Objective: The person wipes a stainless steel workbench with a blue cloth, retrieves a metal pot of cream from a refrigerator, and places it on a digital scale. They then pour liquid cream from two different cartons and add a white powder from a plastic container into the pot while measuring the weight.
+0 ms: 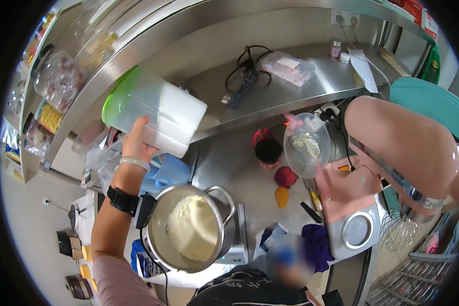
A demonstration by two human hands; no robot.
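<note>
My left hand grips the side of a clear plastic canister with a green lid. White powder fills the end away from the lid. Below the canister and right of my forearm, a two-handled steel pot holds a pale, creamy white mass. The pot stands on a flat scale. At the lower middle, my right hand is mostly smeared by a blur, with a blue patch beside it. Its fingers cannot be made out. A purple cloth lies next to it.
A pink stand mixer with a wire whisk stands right. Nearby are a clear bowl, dark cup, red round thing and black-handled tool. A blue jug sits behind the pot. Above runs a steel shelf.
</note>
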